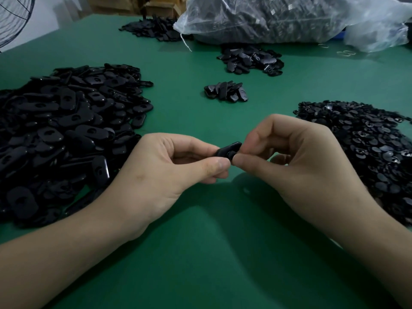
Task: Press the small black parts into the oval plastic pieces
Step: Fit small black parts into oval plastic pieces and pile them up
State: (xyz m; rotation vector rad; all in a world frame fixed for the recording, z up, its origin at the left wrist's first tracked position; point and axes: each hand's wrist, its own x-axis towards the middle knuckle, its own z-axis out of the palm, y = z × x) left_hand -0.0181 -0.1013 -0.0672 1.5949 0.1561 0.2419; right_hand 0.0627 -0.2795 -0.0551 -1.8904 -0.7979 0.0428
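Over a green table, the oval plastic piece is pinched at one end by the left hand and at the other by the right hand. A small black part at the right thumb is barely visible. An oval pile lies left and a pile of small parts lies right. A clear bag behind holds blurred dark pieces.

Two hands in shot, left hand and right hand, both pinching one oval piece. One green table with five heaps of black parts: big heap, right heap, small middle heap, two back heaps. Way too many pieces to count. One fan, and at least one clear bag.
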